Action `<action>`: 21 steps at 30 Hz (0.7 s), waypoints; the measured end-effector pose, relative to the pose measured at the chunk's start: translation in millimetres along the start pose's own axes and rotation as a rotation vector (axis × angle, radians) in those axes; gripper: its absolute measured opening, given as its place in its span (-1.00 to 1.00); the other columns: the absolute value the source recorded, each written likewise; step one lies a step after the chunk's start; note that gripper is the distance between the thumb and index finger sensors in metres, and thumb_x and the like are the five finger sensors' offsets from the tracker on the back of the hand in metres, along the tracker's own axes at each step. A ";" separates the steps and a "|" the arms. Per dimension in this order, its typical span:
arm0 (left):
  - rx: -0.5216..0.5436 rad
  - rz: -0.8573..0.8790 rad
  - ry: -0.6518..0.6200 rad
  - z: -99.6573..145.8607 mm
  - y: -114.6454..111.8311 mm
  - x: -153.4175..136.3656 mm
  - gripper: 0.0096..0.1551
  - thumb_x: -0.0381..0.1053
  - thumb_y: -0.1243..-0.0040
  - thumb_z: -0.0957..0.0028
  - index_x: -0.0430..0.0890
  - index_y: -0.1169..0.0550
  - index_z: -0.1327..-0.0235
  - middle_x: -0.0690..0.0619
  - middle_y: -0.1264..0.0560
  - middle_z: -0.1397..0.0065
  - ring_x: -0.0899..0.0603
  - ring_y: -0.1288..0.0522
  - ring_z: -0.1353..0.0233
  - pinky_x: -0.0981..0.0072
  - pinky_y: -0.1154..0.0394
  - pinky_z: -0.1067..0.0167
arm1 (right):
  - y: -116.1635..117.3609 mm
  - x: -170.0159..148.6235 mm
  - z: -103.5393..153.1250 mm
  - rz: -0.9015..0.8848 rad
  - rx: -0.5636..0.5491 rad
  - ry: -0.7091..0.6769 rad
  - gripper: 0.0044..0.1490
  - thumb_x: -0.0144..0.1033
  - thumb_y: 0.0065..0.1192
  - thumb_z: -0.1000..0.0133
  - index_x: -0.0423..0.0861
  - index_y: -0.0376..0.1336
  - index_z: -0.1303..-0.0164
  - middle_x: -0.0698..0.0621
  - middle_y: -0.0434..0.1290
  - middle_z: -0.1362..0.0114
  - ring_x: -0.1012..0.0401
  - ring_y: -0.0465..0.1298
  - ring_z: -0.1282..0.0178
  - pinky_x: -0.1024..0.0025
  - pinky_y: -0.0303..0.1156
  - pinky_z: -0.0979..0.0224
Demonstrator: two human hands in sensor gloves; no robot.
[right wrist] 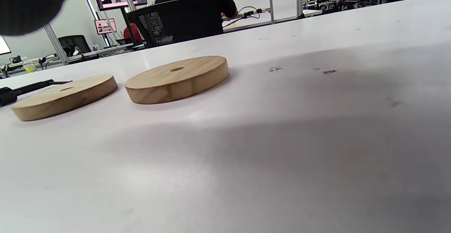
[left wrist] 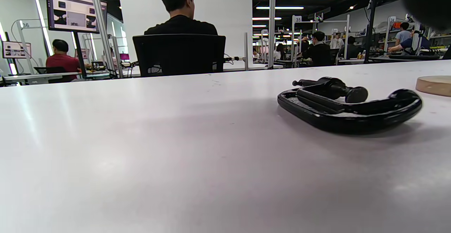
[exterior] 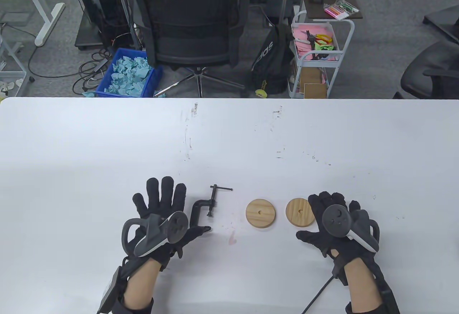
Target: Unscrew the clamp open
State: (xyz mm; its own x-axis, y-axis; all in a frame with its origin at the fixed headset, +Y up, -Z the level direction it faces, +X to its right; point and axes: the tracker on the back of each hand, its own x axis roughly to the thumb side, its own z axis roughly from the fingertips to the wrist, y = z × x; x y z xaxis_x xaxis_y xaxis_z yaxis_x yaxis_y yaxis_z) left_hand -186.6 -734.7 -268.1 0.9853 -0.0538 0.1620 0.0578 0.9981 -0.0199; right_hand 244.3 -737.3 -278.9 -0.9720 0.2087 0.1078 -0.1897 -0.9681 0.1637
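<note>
A small black clamp lies flat on the white counter, just right of the left hand. Both hands rest spread with grip released, holding nothing (right hand beside two wooden discs, one partly under its fingertips).

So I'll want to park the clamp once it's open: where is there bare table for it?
Bare table runs wide beyond the clamp and both wooden discs, up to the far edge. The near strip between the left hand and right hand is also free. The row itself is crowded.
</note>
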 end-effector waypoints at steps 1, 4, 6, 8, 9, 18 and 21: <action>-0.003 -0.002 -0.001 -0.3 -0.4 0.3 0.41 0.76 -0.04 0.29 0.06 0.14 -0.64 -0.14 0.39 -0.69 -0.48 0.39 -0.65 -0.61 0.20 -0.41 | 0.1 0.3 0.0 0.001 0.002 -0.002 0.33 0.59 0.15 0.26 0.16 -0.20 -0.61 0.03 -0.19 -0.68 -0.19 -0.21 -0.73 -0.41 -0.39 -0.51; -0.008 0.001 -0.004 -0.8 -0.7 1.2 0.41 0.76 -0.05 0.29 0.06 0.13 -0.64 -0.14 0.38 -0.69 -0.49 0.39 -0.65 -0.61 0.20 -0.41 | 0.6 1.1 -0.2 0.006 0.009 -0.009 0.34 0.59 0.14 0.26 0.16 -0.20 -0.61 0.03 -0.20 -0.68 -0.19 -0.21 -0.73 -0.41 -0.39 -0.51; -0.020 -0.004 -0.009 -1.2 -2.5 2.6 0.40 0.76 -0.04 0.29 0.07 0.14 -0.64 -0.14 0.38 -0.69 -0.48 0.39 -0.65 -0.61 0.20 -0.41 | 1.3 1.9 -0.4 0.001 0.016 -0.014 0.34 0.59 0.14 0.26 0.16 -0.21 -0.61 0.03 -0.20 -0.68 -0.19 -0.21 -0.73 -0.41 -0.39 -0.51; -0.026 -0.010 -0.013 -1.5 -3.8 3.8 0.40 0.76 -0.04 0.29 0.07 0.14 -0.64 -0.14 0.39 -0.69 -0.48 0.40 -0.65 -0.60 0.21 -0.41 | 1.5 2.4 -0.3 0.000 0.020 -0.014 0.33 0.59 0.14 0.26 0.16 -0.21 -0.61 0.03 -0.20 -0.68 -0.19 -0.21 -0.73 -0.41 -0.39 -0.51; -0.029 -0.012 -0.016 -1.5 -4.1 4.7 0.40 0.76 -0.04 0.29 0.07 0.14 -0.64 -0.14 0.39 -0.69 -0.48 0.40 -0.65 -0.61 0.21 -0.41 | 1.7 2.9 -0.2 -0.001 0.021 -0.014 0.33 0.59 0.14 0.26 0.16 -0.21 -0.61 0.03 -0.20 -0.68 -0.19 -0.21 -0.73 -0.41 -0.39 -0.51; -0.032 0.003 -0.033 -0.2 -3.5 7.9 0.41 0.75 -0.05 0.29 0.07 0.15 -0.63 -0.14 0.39 -0.68 -0.48 0.40 -0.64 -0.60 0.21 -0.41 | 2.7 5.3 -0.4 -0.005 0.040 -0.012 0.33 0.57 0.15 0.25 0.16 -0.22 -0.61 0.03 -0.20 -0.68 -0.20 -0.22 -0.73 -0.41 -0.40 -0.51; -0.026 0.023 -0.044 1.7 -1.6 9.6 0.41 0.75 -0.05 0.29 0.07 0.15 -0.64 -0.15 0.39 -0.68 -0.49 0.40 -0.64 -0.60 0.21 -0.41 | 3.7 6.1 -0.7 0.000 0.049 -0.009 0.33 0.57 0.15 0.24 0.15 -0.23 -0.61 0.03 -0.20 -0.68 -0.20 -0.22 -0.73 -0.41 -0.40 -0.51</action>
State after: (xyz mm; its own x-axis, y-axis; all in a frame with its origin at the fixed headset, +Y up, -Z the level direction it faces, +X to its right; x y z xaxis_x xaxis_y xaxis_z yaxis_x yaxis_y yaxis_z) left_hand -177.5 -736.8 -264.9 0.9784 -0.0286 0.2048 0.0396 0.9980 -0.0498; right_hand 237.6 -739.7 -278.4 -0.9706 0.2105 0.1162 -0.1829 -0.9601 0.2116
